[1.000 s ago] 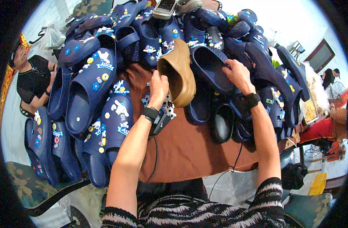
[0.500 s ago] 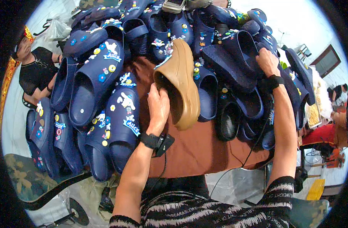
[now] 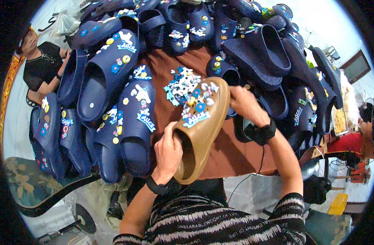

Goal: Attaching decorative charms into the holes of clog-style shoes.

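Observation:
A tan clog, its top covered with coloured charms, is tilted in front of me above the brown cloth. My left hand is closed on the rim of its foot opening, thumb at the inner edge. My right hand is at the right side of the toe, fingers curled against it; the fingertips are partly hidden and slightly blurred. Just beyond the clog, a heap of small white, blue and dark charms lies on the cloth.
Navy clogs with charms crowd the left, back and right of the brown-covered table. A thin black cable hangs over its front edge. Another person is at the far left. A yellow stool stands at the lower right.
The tan clog has come nearer to me and turned, showing its charm-covered top. My right hand has left the navy clog at the right and moved to the tan one. The charm heap now shows.

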Tool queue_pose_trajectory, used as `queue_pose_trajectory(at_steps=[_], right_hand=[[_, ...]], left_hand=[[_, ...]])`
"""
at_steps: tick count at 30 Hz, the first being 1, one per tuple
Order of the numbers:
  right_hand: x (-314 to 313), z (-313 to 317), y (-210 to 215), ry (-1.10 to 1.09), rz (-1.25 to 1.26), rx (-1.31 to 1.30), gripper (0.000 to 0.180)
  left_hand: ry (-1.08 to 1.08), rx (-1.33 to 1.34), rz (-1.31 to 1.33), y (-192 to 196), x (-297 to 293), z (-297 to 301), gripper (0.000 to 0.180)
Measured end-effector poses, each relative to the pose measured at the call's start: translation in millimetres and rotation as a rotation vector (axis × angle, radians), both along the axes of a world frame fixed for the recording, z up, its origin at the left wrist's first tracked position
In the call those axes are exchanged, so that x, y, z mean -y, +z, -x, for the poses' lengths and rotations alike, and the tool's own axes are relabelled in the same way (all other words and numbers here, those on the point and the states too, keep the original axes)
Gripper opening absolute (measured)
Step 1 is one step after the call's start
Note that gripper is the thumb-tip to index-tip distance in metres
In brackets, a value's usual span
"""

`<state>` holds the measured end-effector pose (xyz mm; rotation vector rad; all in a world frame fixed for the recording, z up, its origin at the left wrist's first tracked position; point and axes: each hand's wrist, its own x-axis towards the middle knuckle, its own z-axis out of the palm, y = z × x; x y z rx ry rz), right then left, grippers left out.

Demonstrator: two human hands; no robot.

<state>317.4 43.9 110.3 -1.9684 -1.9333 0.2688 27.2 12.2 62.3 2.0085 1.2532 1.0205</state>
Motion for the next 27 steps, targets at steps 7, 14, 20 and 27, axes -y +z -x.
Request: queue_pose_trajectory(at_steps=[7, 14, 20, 27], right_hand=[[26.9, 25.8, -37.8, -0.044, 0.117, -0.583, 0.039], [56.4, 65.1, -85.9, 0.183, 0.159, -0.714, 0.054], [67.3, 82.6, -74.4, 0.112, 0.207, -0.635, 0.05], [84.5, 88.2, -79.5, 0.048, 0.105, -0.671, 0.037]], left_hand=[[0.004, -0.249, -0.027, 2.4, 36.6, 46.2, 0.039], [-0.052, -0.312, 0.064, -3.8, 55.1, 43.4, 0.044], [-0.087, -0.28, 0.067, -7.4, 56.1, 50.1, 0.049], [-0.151, 0.09, 0.12, 49.6, 51.7, 59.0, 0.033]])
